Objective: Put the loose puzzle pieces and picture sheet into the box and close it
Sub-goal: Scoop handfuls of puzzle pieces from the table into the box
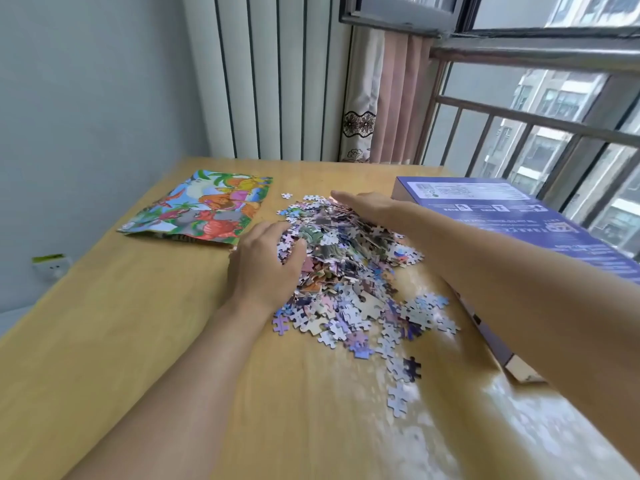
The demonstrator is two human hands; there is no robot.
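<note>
A heap of loose puzzle pieces (349,275) lies in the middle of the wooden table (138,341). My left hand (263,261) rests on the heap's left side, fingers bent over the pieces. My right hand (367,207) lies with straight fingers on the heap's far right side. The colourful dinosaur picture sheet (204,206) lies flat at the far left. A purple puzzle box (502,216) sits at the right, shut, its printed back face up, partly hidden by my right forearm.
Stray pieces (401,396) trail toward the near edge, and one piece (286,195) lies alone past the heap. A wall and radiator panel stand behind the table. A window with bars (554,133) and a curtain are at the right.
</note>
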